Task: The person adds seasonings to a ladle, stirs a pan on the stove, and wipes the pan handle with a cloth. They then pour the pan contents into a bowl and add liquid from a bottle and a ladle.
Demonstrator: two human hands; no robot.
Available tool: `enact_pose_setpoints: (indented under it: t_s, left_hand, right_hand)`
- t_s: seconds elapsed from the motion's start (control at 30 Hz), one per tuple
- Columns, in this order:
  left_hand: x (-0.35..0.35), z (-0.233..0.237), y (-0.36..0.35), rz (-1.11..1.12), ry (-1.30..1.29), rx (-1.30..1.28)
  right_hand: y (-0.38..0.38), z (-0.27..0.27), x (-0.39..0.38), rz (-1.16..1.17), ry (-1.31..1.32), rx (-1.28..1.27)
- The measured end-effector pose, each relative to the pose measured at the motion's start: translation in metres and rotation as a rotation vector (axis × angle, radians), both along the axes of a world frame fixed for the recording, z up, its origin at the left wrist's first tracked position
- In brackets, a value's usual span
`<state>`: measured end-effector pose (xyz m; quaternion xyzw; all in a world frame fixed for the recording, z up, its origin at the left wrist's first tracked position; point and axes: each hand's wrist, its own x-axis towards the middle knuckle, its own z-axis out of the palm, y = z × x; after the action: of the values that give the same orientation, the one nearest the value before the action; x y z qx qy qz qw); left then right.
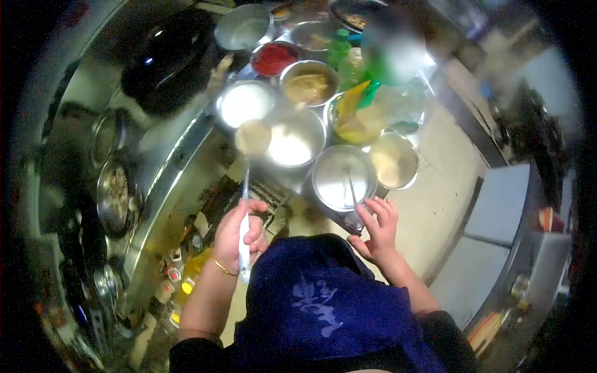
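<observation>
On my feed, my left hand (241, 235), left of centre, is clamped on the white handle of the ladle (253, 138). My right hand (378, 231), fingers apart, hovers beside the spoon (354, 198) in the central metal pot (327, 186).

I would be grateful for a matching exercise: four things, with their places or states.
1. White-handled ladle
2. Thin gold-coloured bracelet
3. Dark blue cloth apron
4. Slim metal utensil

A. on the left wrist
B. leaning in a round metal pot, near the right hand
C. held by the left hand
D. bearing pale markings

1-C; 2-A; 3-D; 4-B
</observation>
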<state>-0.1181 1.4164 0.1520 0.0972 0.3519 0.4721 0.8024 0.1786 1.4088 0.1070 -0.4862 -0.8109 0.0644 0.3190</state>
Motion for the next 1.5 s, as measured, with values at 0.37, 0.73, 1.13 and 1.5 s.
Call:
enact_pose_setpoints:
  t_s: [0.37,0.73,1.13,1.5]
  left_hand:
    - [0.015,-0.010,-0.171,0.724,0.095,-0.072]
    - [-0.065,-0.057,-0.470,1.305,0.176,-0.049]
    - [-0.069,-0.104,-0.938,2.277,-0.167,-0.401]
    - [-0.181,-0.193,-1.081,2.622,-0.424,-0.378]
  right_hand:
    - [-0.097,0.035,-0.150,1.109,0.387,-0.364]
    - [-0.362,-0.023,-0.314,1.156,0.673,-1.324]
    - [-0.613,0.031,-0.523,1.153,0.437,-1.856]
    - [-0.714,0.065,-0.851,1.233,0.700,-1.596]
